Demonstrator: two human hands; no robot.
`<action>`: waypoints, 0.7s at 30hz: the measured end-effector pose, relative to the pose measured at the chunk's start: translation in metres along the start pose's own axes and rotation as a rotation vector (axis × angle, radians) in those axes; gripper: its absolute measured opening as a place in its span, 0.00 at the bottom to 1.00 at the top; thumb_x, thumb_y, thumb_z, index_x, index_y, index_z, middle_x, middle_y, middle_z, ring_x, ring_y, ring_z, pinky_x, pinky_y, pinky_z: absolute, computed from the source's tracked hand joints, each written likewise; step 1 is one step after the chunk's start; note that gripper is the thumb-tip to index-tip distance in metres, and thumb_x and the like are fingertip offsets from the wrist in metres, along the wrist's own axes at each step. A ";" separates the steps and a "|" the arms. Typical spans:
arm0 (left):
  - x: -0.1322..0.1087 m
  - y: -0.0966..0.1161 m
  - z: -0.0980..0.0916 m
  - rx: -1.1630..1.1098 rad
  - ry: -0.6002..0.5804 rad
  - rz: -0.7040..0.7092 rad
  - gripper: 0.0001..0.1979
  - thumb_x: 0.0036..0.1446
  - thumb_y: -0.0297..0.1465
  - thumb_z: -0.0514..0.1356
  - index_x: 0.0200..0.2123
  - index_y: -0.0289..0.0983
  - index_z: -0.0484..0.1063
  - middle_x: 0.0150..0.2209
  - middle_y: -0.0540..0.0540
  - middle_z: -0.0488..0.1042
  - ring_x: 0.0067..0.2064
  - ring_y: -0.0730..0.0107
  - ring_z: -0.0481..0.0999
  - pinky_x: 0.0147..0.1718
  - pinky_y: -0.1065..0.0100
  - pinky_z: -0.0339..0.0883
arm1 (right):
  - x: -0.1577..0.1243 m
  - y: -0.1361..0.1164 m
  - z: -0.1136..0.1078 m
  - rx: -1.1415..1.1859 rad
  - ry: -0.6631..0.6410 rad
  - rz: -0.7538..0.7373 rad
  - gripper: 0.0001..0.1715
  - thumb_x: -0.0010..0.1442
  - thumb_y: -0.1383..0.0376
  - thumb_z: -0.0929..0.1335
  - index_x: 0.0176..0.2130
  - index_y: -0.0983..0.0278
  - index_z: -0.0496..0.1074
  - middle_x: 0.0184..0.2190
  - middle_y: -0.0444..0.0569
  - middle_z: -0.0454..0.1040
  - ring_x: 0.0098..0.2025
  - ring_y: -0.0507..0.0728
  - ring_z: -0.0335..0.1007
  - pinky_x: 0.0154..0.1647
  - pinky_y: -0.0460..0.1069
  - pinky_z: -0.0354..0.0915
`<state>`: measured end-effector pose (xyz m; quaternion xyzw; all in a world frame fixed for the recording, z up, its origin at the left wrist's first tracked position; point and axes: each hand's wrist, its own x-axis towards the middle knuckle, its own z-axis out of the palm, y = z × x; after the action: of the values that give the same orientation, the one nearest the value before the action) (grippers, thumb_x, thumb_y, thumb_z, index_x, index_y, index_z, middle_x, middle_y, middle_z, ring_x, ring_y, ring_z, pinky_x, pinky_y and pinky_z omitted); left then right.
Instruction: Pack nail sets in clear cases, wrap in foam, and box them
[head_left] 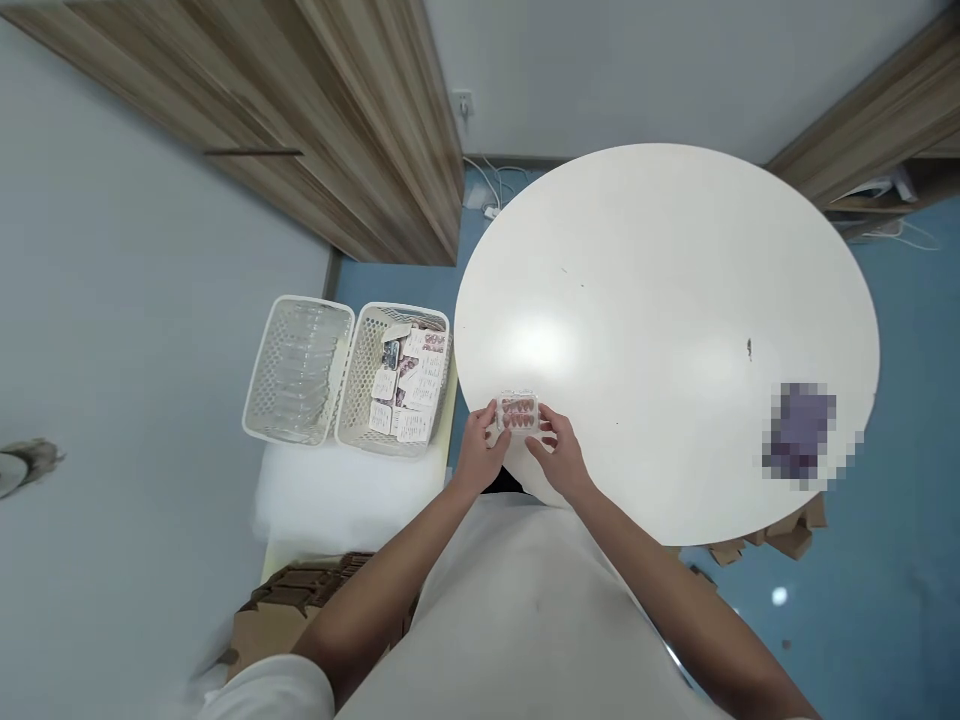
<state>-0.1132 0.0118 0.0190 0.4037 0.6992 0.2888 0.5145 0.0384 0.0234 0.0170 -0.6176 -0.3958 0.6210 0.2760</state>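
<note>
A small clear plastic case with two rows of reddish, nail-shaped pieces is held just over the near left edge of the white table. My left hand grips its left side, with the thumb at the lower edge. At the right side of the case is my right hand, its fingers curved and its thumb apart from them. The right fingertips are at the case's edge; whether they press on it is hard to see.
The round white table fills the middle. On the left, one white basket holds printed cards and another holds clear plastic trays. A blurred purple item lies at the table's right. Cardboard boxes are stacked at lower left.
</note>
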 end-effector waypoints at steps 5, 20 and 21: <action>0.028 -0.015 -0.027 0.057 -0.016 -0.069 0.30 0.51 0.38 0.57 0.58 0.43 0.53 0.48 0.41 0.59 0.47 0.61 0.64 0.40 0.64 0.62 | 0.030 0.000 0.036 -0.106 -0.030 0.065 0.36 0.46 0.61 0.68 0.54 0.52 0.58 0.49 0.48 0.60 0.46 0.58 0.61 0.45 0.55 0.61; 0.062 -0.026 -0.033 -0.001 -0.071 0.005 0.31 0.53 0.34 0.55 0.59 0.42 0.48 0.57 0.41 0.51 0.58 0.59 0.54 0.53 0.58 0.55 | 0.058 -0.007 0.061 -0.138 0.044 0.082 0.40 0.47 0.61 0.68 0.57 0.54 0.53 0.52 0.50 0.55 0.45 0.58 0.61 0.43 0.55 0.64; 0.061 -0.027 -0.032 0.001 -0.073 0.013 0.31 0.53 0.34 0.55 0.59 0.42 0.47 0.57 0.41 0.50 0.58 0.59 0.54 0.53 0.58 0.54 | 0.057 -0.007 0.061 -0.149 0.042 0.077 0.40 0.47 0.61 0.68 0.57 0.54 0.52 0.53 0.50 0.55 0.46 0.58 0.61 0.44 0.55 0.64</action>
<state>-0.1599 0.0515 -0.0231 0.4185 0.6776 0.2770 0.5375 -0.0276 0.0656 -0.0129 -0.6639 -0.4111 0.5870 0.2135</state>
